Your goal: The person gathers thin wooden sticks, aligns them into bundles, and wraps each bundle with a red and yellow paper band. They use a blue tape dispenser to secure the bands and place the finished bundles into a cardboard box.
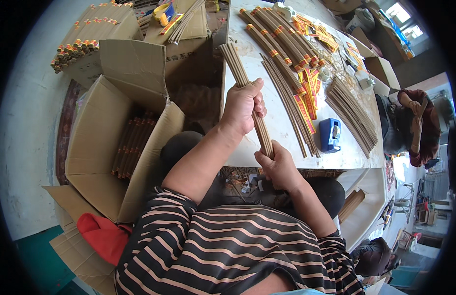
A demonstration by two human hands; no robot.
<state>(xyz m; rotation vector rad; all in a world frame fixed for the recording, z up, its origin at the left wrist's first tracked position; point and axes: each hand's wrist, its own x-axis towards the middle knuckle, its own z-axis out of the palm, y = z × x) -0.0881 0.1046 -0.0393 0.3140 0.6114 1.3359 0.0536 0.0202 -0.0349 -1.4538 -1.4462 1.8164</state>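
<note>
A bundle of long brown incense sticks (pixel 236 64) slants across the near left part of the white table (pixel 240 152). Around its middle, the fingers of my left hand (pixel 244 106) are closed. My right hand (pixel 280 168) grips the bundle's lower end, close to the table's front edge. No band or label shows on the part of the bundle that is visible. To the right of my hands lie loose incense sticks in a thin row (pixel 288 110), beside red and yellow paper labels (pixel 310 93). A blue tape dispenser (pixel 330 135) stands near a wider pile of loose sticks (pixel 352 116).
Banded bundles (pixel 277 37) lie at the table's far side. On my left is an open cardboard box (pixel 85 157) with banded bundles (pixel 133 147) inside. More bundles (pixel 85 37) are stacked at far left. A red cloth (pixel 102 238) hangs by the box. Another person (pixel 417 125) sits at right.
</note>
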